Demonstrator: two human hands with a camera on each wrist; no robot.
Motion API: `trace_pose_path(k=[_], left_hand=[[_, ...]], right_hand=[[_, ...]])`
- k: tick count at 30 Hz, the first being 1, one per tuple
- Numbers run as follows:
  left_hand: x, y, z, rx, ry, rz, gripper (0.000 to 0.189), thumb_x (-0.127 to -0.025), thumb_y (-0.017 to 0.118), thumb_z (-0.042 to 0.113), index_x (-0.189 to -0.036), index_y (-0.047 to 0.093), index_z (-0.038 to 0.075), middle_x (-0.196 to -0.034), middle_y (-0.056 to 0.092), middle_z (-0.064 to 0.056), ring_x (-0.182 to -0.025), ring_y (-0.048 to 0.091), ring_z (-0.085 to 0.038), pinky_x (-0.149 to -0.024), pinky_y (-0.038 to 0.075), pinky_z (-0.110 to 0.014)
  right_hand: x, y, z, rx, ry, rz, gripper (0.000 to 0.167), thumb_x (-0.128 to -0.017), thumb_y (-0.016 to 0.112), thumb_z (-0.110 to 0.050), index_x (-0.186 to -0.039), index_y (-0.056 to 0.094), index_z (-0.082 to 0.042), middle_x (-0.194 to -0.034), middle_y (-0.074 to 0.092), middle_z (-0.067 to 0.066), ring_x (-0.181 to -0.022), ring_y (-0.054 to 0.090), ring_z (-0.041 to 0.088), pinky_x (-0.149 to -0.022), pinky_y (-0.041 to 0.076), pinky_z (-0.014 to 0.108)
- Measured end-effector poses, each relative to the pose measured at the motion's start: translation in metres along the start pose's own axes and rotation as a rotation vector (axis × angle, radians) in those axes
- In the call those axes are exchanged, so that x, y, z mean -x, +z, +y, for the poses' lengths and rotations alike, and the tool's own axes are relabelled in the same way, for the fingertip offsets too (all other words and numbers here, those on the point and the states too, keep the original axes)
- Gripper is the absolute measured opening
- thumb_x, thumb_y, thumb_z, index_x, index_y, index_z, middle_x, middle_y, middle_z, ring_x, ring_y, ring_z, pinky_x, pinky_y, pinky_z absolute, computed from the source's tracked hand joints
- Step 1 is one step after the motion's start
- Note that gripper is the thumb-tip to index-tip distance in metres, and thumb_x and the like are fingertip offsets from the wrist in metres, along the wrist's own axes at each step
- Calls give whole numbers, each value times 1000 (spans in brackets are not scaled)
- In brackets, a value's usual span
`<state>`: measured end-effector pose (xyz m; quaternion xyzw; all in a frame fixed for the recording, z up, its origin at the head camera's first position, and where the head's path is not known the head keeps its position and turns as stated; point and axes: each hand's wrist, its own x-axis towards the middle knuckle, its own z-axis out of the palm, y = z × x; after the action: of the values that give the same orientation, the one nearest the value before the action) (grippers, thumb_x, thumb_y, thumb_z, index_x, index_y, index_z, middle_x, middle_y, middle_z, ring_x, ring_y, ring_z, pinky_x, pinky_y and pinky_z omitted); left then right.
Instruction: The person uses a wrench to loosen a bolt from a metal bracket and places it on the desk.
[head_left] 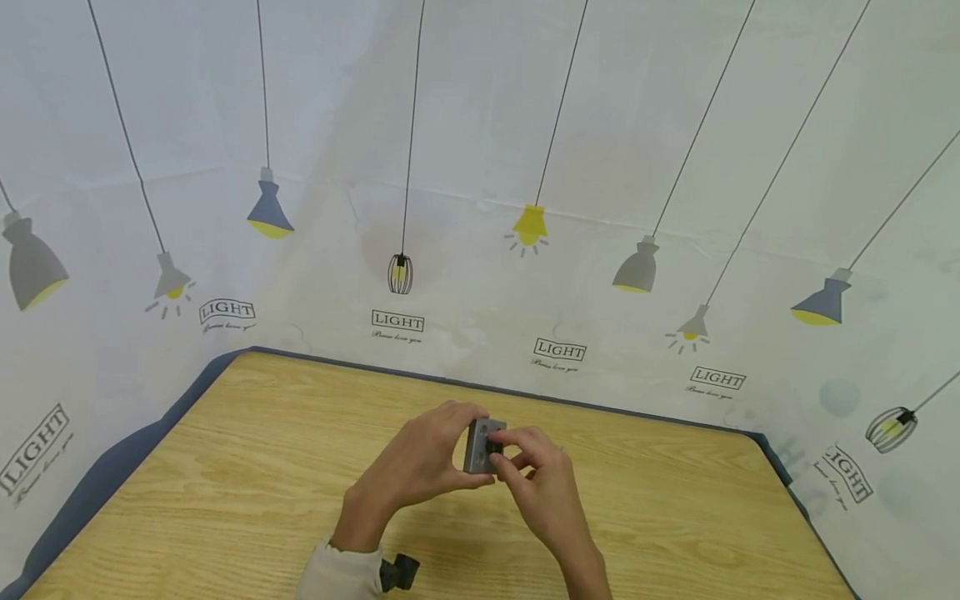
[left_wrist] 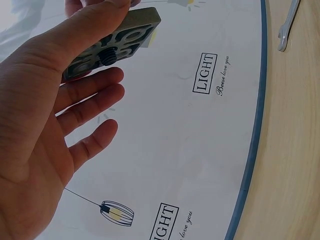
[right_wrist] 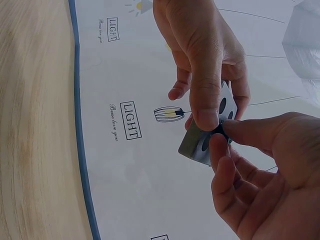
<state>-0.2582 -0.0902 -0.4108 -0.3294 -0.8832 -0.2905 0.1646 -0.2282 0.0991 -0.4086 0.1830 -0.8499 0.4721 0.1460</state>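
Across the white backdrop (head_left: 480, 142), from left to right on my head feed, I count nine printed lamps (head_left: 530, 221) and six LIGHT labels (head_left: 397, 322). Below it, on the left of the pair, one pale sleeve (head_left: 341, 573) leads to the left hand (head_left: 420, 462), which holds the one grey block (head_left: 483, 443) between thumb and forefinger, above the table (head_left: 645, 500). I see the block upright there, its longer visible side running up and down, its holed face turned toward the right. Next comes one black piece (head_left: 494, 446) at that face, pinched by the right hand (head_left: 543, 483); fingers from both sides cover part of the block for me. My left wrist feed shows one black threaded stub (left_wrist: 107, 56) jutting from the block; I cannot tell whether it belongs to the pinched piece. Farther right in that feed, one grey tool (left_wrist: 285, 37) lies on the table.
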Motion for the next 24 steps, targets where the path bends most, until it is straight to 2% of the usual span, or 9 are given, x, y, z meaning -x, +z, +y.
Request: trace_pose_path(k=[19,24], left_hand=[[0,-1,1,-3,7,5,65,-74,87,41,-125,58,13,-115,64,2,-100,60,-8,-85,55,-30],[0,-1,1,-4,10,10,65,-74,87,42,-125,58,13,-114,65,2,-100,60,-8,-85,55,-30]], right_hand=[[0,0,-1,-8,4,-6,24,-85,72,6,-101,74,-12,-98,66,3,-67,64,7,-52,50,20],[0,0,-1,-24,13,-12,28,-86,72,4,-107,72,-13,-101,67,5,-67,64,7,-52,51,21]])
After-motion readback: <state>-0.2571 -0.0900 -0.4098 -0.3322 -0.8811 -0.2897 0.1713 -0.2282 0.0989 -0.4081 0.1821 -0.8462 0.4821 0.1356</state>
